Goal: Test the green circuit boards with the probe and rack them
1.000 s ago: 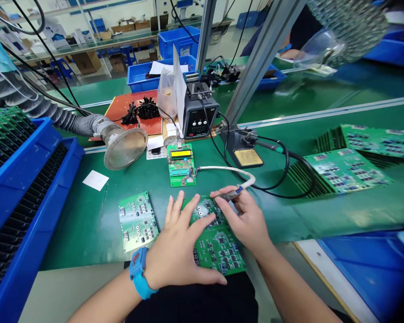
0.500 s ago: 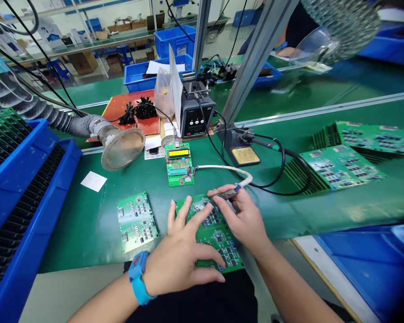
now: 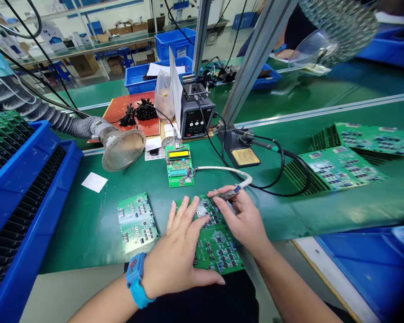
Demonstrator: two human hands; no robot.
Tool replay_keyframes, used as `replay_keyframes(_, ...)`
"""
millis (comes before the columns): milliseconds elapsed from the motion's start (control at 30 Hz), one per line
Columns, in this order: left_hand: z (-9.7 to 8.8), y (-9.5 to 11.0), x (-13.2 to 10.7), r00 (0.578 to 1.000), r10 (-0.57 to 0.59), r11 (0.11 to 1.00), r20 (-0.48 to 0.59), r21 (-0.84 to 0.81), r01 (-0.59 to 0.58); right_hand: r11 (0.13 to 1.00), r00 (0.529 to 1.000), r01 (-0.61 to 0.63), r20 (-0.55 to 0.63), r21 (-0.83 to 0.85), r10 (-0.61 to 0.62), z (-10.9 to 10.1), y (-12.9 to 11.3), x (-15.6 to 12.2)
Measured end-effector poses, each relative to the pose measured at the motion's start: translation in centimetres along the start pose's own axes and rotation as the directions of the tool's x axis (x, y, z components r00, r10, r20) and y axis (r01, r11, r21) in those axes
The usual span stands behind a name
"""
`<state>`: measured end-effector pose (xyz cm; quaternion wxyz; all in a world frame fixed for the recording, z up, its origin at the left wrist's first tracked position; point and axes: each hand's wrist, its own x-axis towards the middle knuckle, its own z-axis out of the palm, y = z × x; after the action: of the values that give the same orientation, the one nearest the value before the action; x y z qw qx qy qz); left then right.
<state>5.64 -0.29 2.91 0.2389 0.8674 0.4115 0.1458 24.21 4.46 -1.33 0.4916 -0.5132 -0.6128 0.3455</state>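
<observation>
Centrally, a left hand point(image 3: 182, 247) is seen spread flat, its fingers splayed and pressed onto a green printed circuit board point(image 3: 218, 254), and a blue wristband point(image 3: 137, 279) is worn on that wrist. A right hand point(image 3: 245, 220) is curved just beside it, with a slim probe point(image 3: 227, 194) pinched between thumb and fingers above the board's upper part; whether its tip touches the board cannot quite be told, as the view there is poor. From the probe, a white cable point(image 3: 222, 169) is led to a tester board point(image 3: 180, 172) fitted with a yellow LCD screen point(image 3: 178, 154). A second circuit board point(image 3: 137, 223) is laid on the green bench mat point(image 3: 74, 237) to the left of the hands, and a white paper square point(image 3: 94, 182) is placed farther left. Beyond the tester, a fume extractor hood point(image 3: 124, 150) and a soldering station point(image 3: 198, 117) are positioned. Stacked boards point(image 3: 338, 168) are fanned out on the right, while more boards are racked in a blue tray point(image 3: 23, 188) on the left.
</observation>
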Motion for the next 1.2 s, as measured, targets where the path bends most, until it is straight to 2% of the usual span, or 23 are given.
replay_keyframes(467,-0.3,0.2,0.3,0.997,-0.027,0.998,0.069,0.055,0.023,1.0,1.0,-0.019,0.001,0.012,0.019,0.0,0.3,-0.2)
replay_keyframes(1000,-0.7,0.3,0.3,0.997,-0.023,0.995,0.074,0.097,0.016,0.998,0.999,-0.037,-0.034,0.046,0.038,0.2,0.2,0.0)
replay_keyframes(1133,-0.8,0.5,0.2,0.998,-0.027,0.996,0.059,0.086,0.022,0.989,0.996,-0.053,-0.063,0.135,0.062,-0.7,-0.7,-0.4)
replay_keyframes(1200,-0.8,0.6,0.2,0.997,-0.032,0.995,0.068,0.094,0.025,0.993,0.996,-0.052,-0.062,0.101,0.059,-1.5,-1.3,-1.4)
